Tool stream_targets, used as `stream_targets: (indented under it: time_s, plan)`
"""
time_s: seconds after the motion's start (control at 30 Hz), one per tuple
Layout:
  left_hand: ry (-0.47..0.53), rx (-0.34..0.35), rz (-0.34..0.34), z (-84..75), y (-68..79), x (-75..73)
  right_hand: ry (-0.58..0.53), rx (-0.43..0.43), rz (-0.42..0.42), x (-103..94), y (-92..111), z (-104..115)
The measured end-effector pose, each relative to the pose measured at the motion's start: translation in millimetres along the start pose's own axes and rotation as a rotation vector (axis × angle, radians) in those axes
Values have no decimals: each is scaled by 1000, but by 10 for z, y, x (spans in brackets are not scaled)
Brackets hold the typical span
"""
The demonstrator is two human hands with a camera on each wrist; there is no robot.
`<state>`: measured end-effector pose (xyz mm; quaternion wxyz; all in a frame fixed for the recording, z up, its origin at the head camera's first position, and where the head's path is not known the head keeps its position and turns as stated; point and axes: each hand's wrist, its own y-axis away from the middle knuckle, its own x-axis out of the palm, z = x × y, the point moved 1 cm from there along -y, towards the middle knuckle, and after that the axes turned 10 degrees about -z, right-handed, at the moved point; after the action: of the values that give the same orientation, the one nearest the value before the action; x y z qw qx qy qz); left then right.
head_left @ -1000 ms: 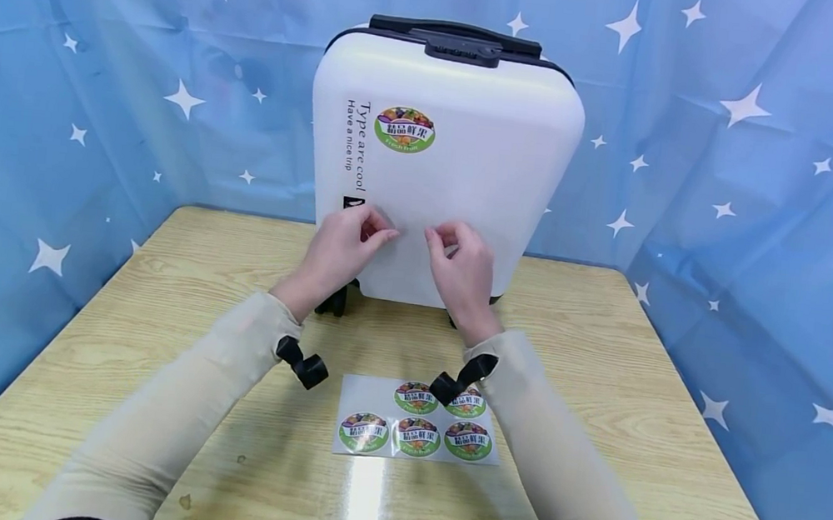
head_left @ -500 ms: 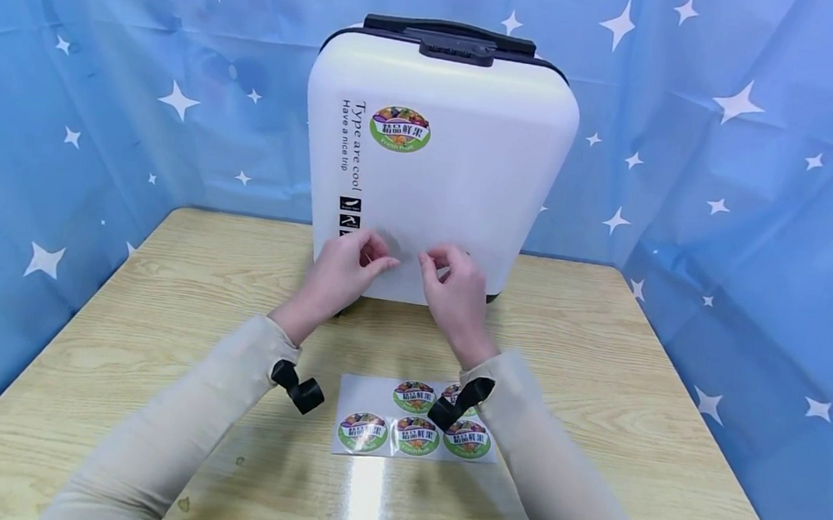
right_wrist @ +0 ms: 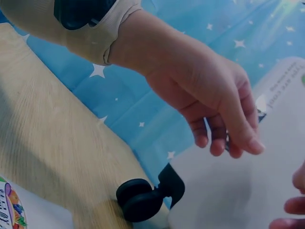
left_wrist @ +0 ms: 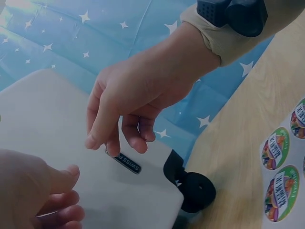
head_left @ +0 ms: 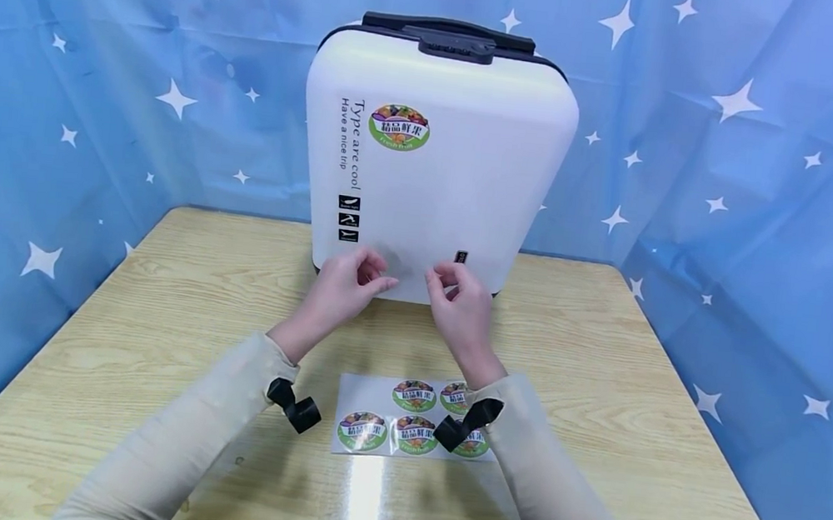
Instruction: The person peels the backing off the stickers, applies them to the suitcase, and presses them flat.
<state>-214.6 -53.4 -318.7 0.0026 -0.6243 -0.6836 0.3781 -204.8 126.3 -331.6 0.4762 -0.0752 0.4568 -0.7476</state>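
Both hands sit a little lower in the head view than half a second ago, uncovering the black icons (head_left: 348, 220) and more of the small label (head_left: 461, 257) low on the suitcase (head_left: 469, 181), which stands upright at upper centre. Its fruit sticker (head_left: 399, 128) is left of the top middle. Left hand (head_left: 342, 286) and right hand (head_left: 466, 311) are loosely curled, nothing visible between thumb and fingers; whether either touches the suitcase I cannot tell. Below them, at lower centre, lies the sticker sheet (head_left: 366, 391), its top-left spot bare. As I judge it, the right wrist camera (head_left: 468, 424), overlapping the sheet from this angle, could catch and skew it if lowered too far, and a bump could roll the suitcase on casters (right_wrist: 140, 200) like those in the wrist views.
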Motion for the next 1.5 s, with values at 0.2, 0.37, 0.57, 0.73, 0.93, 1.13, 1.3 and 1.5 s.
stream_targets:
  time_s: [0.2,0.37,0.57,0.73,0.93,1.13,1.3,1.5]
  plan:
    - [12,-17,17,55,82,29,18,60,35,-41,89,-30]
    - [2,-42,52,103,158,56,3,105,55,-70,177,-72]
    - [-6,-87,91,185,252,116,7,182,114,-70,333,-145]
    - [-2,-106,130,221,323,172,11,242,145,-69,434,-180]
    - [-12,-135,181,263,392,249,39,286,191,-93,497,-192]
    - [-124,-172,240,288,477,318,35,351,237,-105,575,-243]
    - [-241,-163,297,268,548,348,62,381,290,-106,647,-287]
    - [-340,-175,348,298,612,433,95,411,337,-124,735,-316]
